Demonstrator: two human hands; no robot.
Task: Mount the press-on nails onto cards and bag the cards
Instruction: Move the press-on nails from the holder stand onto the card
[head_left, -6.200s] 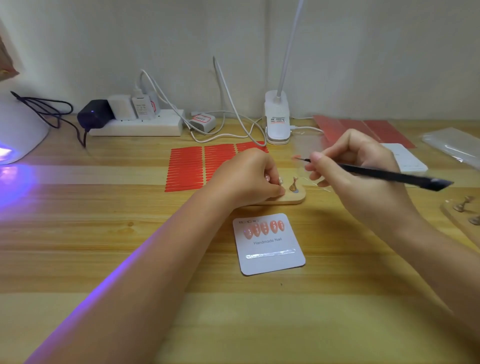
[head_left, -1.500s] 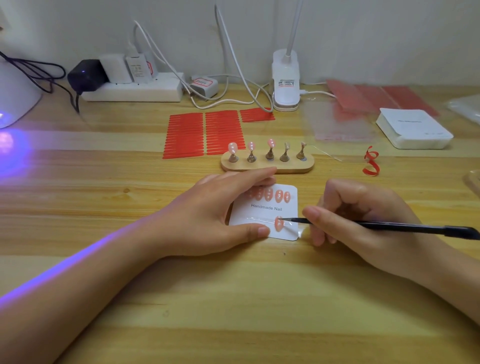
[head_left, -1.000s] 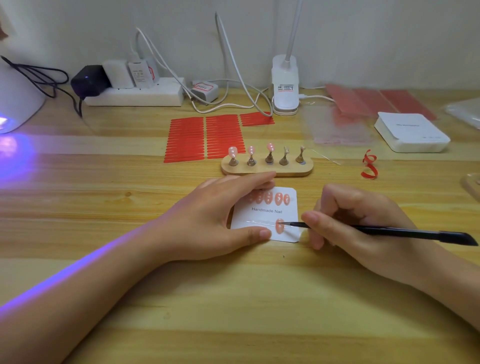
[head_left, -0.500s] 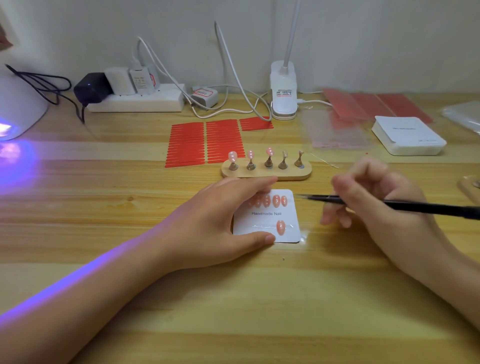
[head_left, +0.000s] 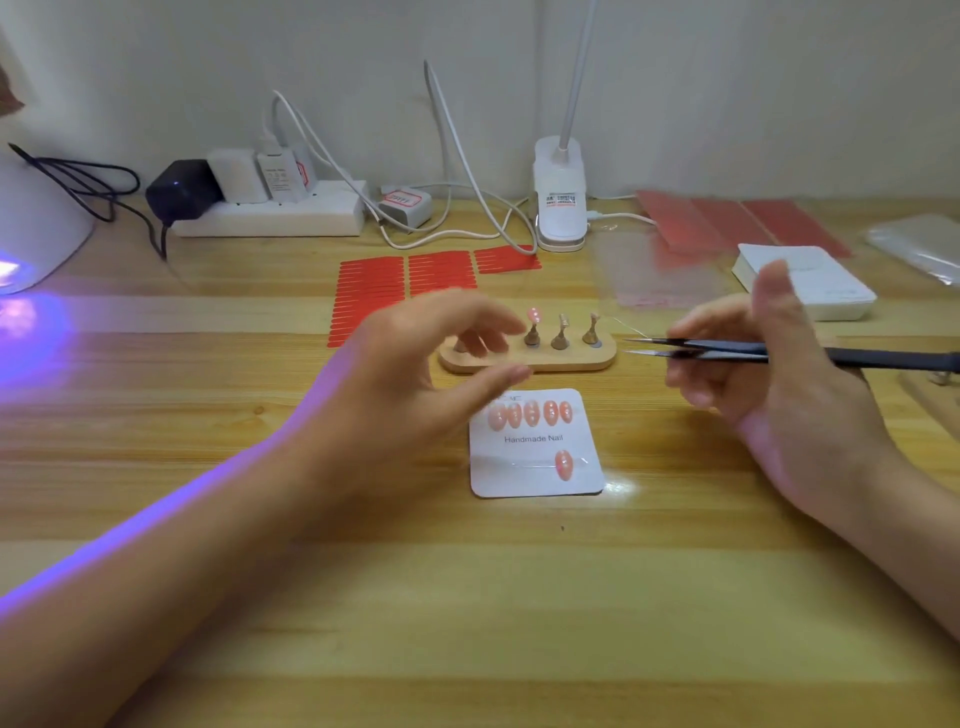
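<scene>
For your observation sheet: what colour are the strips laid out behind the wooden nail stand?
Bright red strips, clearest in the head view.

Left hand (head_left: 415, 374): raised, blurred, forearm reaching in from lower left, fingers loosely curved with thumb apart, holding nothing. Right hand (head_left: 774, 379): palm turned leftward, thumb upright, fingers curled around black tweezers (head_left: 779, 353), tips pointing left.

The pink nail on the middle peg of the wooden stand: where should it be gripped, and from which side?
Judging by its pose, pinch the nail across its side edges from above, with the left hand already beside it. It sits upright atop the peg on the wooden stand, so lifting straight up should free it. The tweezers in the right hand could also work.
</scene>
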